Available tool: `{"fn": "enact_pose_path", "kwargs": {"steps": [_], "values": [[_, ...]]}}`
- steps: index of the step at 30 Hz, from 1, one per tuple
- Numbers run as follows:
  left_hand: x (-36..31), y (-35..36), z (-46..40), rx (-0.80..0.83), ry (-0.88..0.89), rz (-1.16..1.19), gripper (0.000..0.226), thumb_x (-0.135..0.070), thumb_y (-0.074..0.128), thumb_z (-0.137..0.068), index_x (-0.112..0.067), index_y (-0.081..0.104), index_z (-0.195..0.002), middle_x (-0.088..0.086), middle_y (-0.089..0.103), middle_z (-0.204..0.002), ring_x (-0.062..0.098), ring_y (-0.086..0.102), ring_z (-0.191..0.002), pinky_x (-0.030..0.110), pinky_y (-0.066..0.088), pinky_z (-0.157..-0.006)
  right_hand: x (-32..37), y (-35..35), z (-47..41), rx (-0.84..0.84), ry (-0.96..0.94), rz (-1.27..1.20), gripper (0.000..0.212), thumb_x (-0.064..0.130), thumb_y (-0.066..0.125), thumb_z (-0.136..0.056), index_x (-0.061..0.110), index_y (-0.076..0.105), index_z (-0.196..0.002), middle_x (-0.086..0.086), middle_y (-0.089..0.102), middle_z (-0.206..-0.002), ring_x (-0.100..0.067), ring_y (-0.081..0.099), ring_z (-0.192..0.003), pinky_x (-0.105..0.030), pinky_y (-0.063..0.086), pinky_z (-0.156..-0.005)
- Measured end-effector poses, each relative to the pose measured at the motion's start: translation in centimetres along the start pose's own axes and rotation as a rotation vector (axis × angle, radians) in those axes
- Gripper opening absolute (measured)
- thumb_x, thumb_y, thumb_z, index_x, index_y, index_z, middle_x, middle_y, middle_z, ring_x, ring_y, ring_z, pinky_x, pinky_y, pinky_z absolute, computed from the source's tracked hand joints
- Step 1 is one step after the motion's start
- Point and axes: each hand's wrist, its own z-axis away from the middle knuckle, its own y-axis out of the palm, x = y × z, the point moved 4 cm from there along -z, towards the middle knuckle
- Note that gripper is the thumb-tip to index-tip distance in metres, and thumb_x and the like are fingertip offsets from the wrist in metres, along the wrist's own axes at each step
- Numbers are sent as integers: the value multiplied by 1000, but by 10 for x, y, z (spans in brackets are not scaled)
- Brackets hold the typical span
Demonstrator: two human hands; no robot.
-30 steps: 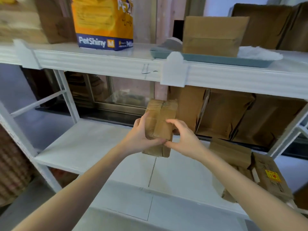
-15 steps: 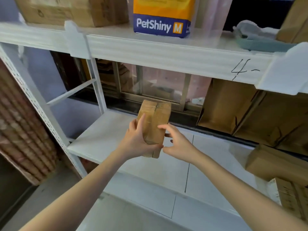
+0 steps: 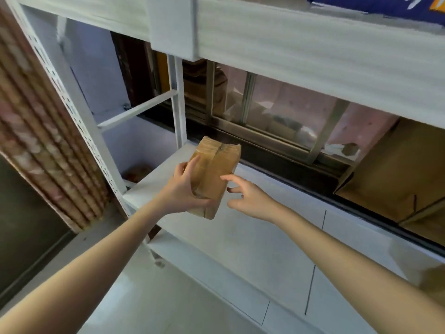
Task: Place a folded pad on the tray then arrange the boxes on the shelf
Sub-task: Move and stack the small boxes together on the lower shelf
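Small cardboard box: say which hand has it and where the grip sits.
The left hand holds the small cardboard box by its lower left side, thumb across the front. The right hand is open, not gripping.

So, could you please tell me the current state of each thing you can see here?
Small cardboard box: closed, taped, held upright above the shelf's left end.
Left hand: gripping the box's left side.
Right hand: open, fingers spread, just off the box.
Lower shelf: bare beneath the box.
Large cardboard boxes: leaning at the right.
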Motion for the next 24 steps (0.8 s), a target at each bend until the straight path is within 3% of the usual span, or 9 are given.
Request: {"fn": "enact_pose_path", "kwargs": {"steps": [7,11,16,21,24], "values": [[79,-19,-32,72,-11,22,120,-55,82,-55,-41,1,-143,-1,19,-143,22,30,-127,37,41,-101,11,42,-63,87,45,113,58,20,55,-87,24,32,-141,2,22,-154,-18,33,-136,-23,35,-98],[129,-35,-50,146,13,-33,116,-53,82,-57,-37,4,-143,3,20,-142,26,33,-126,41,41,-102,16,68,-102,131,90,202,61,16,53,-87,22,30,-143,-1,18,-156,-18,26,-139,-35,27,-113],[178,-35,-70,256,-17,-82,115,-51,80,-62,-28,6,-146,7,17,-144,30,31,-129,43,38,-105,17,84,-130,101,121,238,64,18,52,-88,25,23,-145,-1,13,-157,-17,18,-142,-23,19,-108],[205,-17,-78,301,-88,-124,118,-54,79,-62,-21,6,-149,11,14,-147,34,29,-131,44,35,-107,19,90,-141,16,139,303,63,22,48,-91,26,18,-147,3,10,-158,-17,14,-143,-39,21,-114],[212,-17,-82,286,-105,-101,121,-56,79,-60,-22,4,-149,11,11,-150,35,27,-133,45,33,-108,18,87,-143,-26,161,326,63,25,48,-92,25,17,-147,2,9,-158,-18,14,-143,-39,22,-114]]}}
